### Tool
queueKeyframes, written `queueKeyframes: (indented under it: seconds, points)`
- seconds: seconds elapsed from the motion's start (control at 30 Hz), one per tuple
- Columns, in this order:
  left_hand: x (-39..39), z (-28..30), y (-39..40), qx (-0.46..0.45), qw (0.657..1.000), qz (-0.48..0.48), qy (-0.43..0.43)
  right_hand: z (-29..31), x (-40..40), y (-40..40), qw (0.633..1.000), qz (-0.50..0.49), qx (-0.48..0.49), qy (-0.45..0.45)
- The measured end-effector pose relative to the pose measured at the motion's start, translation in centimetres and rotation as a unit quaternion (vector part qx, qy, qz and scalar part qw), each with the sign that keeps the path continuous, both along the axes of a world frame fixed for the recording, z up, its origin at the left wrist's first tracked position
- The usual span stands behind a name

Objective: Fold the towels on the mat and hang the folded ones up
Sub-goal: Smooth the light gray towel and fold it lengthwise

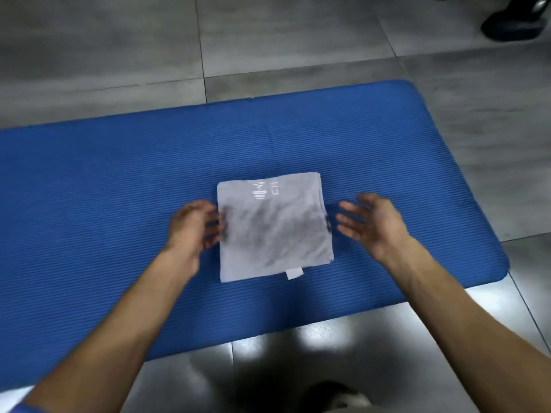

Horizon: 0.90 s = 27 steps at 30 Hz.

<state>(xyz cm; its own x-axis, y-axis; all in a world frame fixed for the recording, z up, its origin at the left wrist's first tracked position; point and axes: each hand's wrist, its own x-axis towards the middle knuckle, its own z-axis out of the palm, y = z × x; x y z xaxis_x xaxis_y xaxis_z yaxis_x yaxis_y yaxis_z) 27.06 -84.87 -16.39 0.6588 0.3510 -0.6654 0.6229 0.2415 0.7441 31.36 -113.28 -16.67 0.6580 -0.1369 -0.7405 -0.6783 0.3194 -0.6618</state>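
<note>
A grey towel (272, 228) lies folded into a square on the blue ribbed mat (104, 180), with white print near its far edge and a small white label at its near edge. My left hand (193, 226) is at the towel's left edge, fingers reaching to it; motion blur hides whether they touch. My right hand (369, 223) hovers just right of the towel, palm turned inward and fingers spread, holding nothing.
The mat lies across a grey tiled floor (298, 40) with glossy reflections near me. Another person's dark shoe (512, 23) stands at the top right corner. A shoe tip (337, 396) shows at the bottom edge.
</note>
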Motion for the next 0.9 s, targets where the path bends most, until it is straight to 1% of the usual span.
queueKeyframes:
  seconds: [0.03,0.1,0.13,0.17,0.2,0.23,0.3,0.37,0.4,0.43,0.47,0.5,0.53,0.57,0.6,0.63,0.67,0.7,0.73,0.8,0.83,0.87,0.9]
  points:
    - [-0.8,-1.4,-0.6,0.064,0.996,-0.054,0.008,-1.1,-0.4,0.6,0.996,0.059,-0.073,-0.009]
    - [-2.7,-4.0,-1.3,0.154,0.975,-0.157,0.017,-2.8,-1.4,1.5,0.962,0.165,-0.215,-0.025]
    - [-3.4,-5.1,-1.6,0.205,0.958,-0.199,0.015,-3.5,-1.9,1.9,0.942,0.207,-0.261,-0.03]
    - [-4.1,-5.9,-1.8,0.251,0.942,-0.222,0.001,-4.1,-2.3,2.1,0.927,0.239,-0.286,-0.034]
    - [-4.5,-6.4,-2.0,0.281,0.933,-0.226,-0.012,-4.5,-2.6,2.3,0.921,0.258,-0.289,-0.033]
    - [-4.8,-6.5,-2.2,0.296,0.929,-0.222,-0.023,-4.9,-2.8,2.4,0.924,0.265,-0.275,-0.024]
    - [-5.1,-6.4,-2.5,0.296,0.929,-0.22,-0.031,-5.1,-3.2,2.6,0.934,0.264,-0.242,-0.001]
    - [-5.8,-6.2,-2.6,0.285,0.929,-0.237,-0.024,-4.7,-3.4,2.4,0.925,0.278,-0.26,-0.001]
    - [-6.3,-6.2,-2.5,0.285,0.926,-0.248,-0.015,-4.4,-3.6,2.2,0.913,0.284,-0.292,-0.01]
    - [-7.0,-6.1,-2.4,0.302,0.916,-0.262,-0.014,-4.2,-3.8,1.9,0.885,0.292,-0.361,-0.026]
    - [-7.8,-6.0,-2.3,0.35,0.892,-0.285,-0.023,-4.3,-4.2,1.7,0.832,0.3,-0.463,-0.065]
    - [-8.7,-6.1,-2.3,0.422,0.847,-0.32,-0.042,-4.4,-4.7,1.9,0.76,0.31,-0.557,-0.127]
    - [-9.4,-6.5,-2.3,0.485,0.795,-0.357,-0.071,-4.6,-5.3,2.7,0.698,0.327,-0.608,-0.193]
    - [-9.8,-6.9,-2.3,0.517,0.757,-0.389,-0.092,-4.9,-5.5,3.7,0.661,0.353,-0.611,-0.255]
    - [-10.0,-7.3,-2.1,0.524,0.739,-0.414,-0.089,-5.2,-5.4,4.7,0.638,0.401,-0.582,-0.306]
    - [-10.0,-7.6,-1.8,0.518,0.738,-0.427,-0.068,-5.9,-5.1,5.4,0.601,0.458,-0.559,-0.342]
    - [-10.1,-8.0,-1.5,0.507,0.745,-0.432,-0.044,-6.6,-4.6,5.5,0.558,0.509,-0.555,-0.349]
    - [-10.4,-8.4,-1.0,0.489,0.754,-0.437,-0.03,-6.9,-3.7,5.4,0.532,0.537,-0.565,-0.33]
    - [-10.8,-8.6,-0.6,0.473,0.767,-0.432,-0.039,-6.8,-3.0,5.1,0.527,0.54,-0.59,-0.287]
    - [-11.6,-8.5,0.2,0.418,0.818,-0.39,-0.07,-6.4,-1.8,4.7,0.522,0.489,-0.662,-0.225]
    - [-11.9,-8.2,0.5,0.39,0.84,-0.372,-0.07,-6.0,-1.3,4.9,0.514,0.465,-0.682,-0.234]
    - [-12.1,-8.1,0.7,0.373,0.852,-0.361,-0.068,-5.5,-0.8,5.6,0.515,0.464,-0.671,-0.264]
    - [-12.2,-8.0,1.0,0.367,0.857,-0.356,-0.065,-5.1,-0.3,6.5,0.521,0.49,-0.632,-0.299]
